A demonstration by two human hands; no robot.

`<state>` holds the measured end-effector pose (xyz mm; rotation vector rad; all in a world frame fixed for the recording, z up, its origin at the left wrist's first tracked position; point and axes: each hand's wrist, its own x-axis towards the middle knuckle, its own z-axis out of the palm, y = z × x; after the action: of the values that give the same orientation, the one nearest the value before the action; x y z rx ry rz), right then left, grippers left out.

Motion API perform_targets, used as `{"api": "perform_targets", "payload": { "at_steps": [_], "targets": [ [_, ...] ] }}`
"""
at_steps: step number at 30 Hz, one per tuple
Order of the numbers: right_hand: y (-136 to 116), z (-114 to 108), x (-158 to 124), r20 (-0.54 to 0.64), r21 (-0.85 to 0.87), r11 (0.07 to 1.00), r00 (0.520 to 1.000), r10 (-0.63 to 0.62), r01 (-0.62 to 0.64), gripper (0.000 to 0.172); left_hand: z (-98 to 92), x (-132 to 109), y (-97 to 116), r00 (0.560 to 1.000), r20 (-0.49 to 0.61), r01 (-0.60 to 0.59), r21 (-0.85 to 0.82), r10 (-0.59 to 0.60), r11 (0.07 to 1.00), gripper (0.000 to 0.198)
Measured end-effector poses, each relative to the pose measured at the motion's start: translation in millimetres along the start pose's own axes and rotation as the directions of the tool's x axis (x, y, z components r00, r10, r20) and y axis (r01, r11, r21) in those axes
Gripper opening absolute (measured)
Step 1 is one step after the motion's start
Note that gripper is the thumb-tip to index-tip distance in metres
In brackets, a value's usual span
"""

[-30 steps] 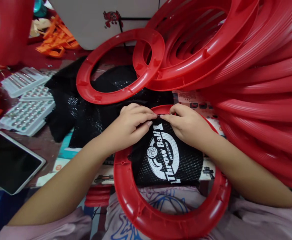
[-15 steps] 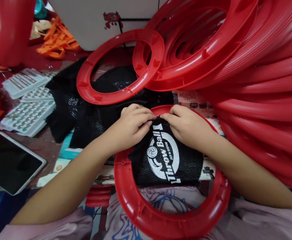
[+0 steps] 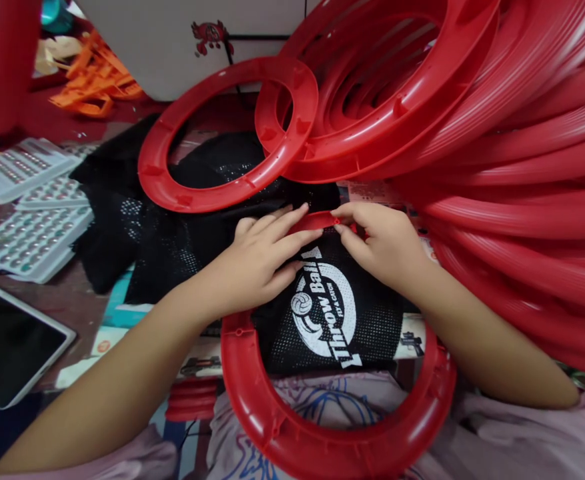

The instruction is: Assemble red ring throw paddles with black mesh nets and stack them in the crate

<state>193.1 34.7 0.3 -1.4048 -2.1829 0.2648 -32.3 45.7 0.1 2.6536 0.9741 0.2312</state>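
Note:
A red plastic ring (image 3: pixel 317 443) lies hollow side up, its near part over my lap. Black mesh fabric (image 3: pixel 372 333) with white "Throw Ball" print is spread across its opening, the fabric's far edge meeting the ring's far rim. My left hand (image 3: pixel 265 257) rests palm down on the fabric's upper left and the rim, fingers stretched and spread. My right hand (image 3: pixel 379 233) has thumb and index fingertips pinched around a small stud on the far rim, beside the mesh edge. Whether a bit of mesh is also between those fingertips is hidden.
Another red ring (image 3: pixel 195 198) lies on more black mesh (image 3: pixel 147 233) beyond my left hand. A large stack of red rings (image 3: pixel 522 220) fills the right side. At left are trays of small round metal pieces (image 3: pixel 32 240), a tablet-like device (image 3: pixel 17 340) and orange plastic parts (image 3: pixel 97 77).
My left fingers have opened from a pinch at the mesh edge and spread out flat. The right hand's pinch now sits on the rim stud. The view has shifted slightly right.

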Motion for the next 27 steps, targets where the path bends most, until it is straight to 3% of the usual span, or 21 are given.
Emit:
{"api": "perform_targets", "payload": {
  "at_steps": [10, 27],
  "targets": [
    [-2.8, -0.2, 6.0, 0.078, -0.085, 0.993, 0.993, 0.088, -0.082, 0.014, -3.5, 4.3, 3.8, 0.991, 0.101, 0.081, 0.09, -0.09, 0.993, 0.057],
    [-4.2, 1.0, 6.3, 0.131, -0.167, 0.982, 0.985, 0.111, -0.088, 0.017, -2.5, 6.8, 5.7, 0.991, 0.086, 0.09, 0.099, -0.098, 0.991, 0.06]
  ]
}}
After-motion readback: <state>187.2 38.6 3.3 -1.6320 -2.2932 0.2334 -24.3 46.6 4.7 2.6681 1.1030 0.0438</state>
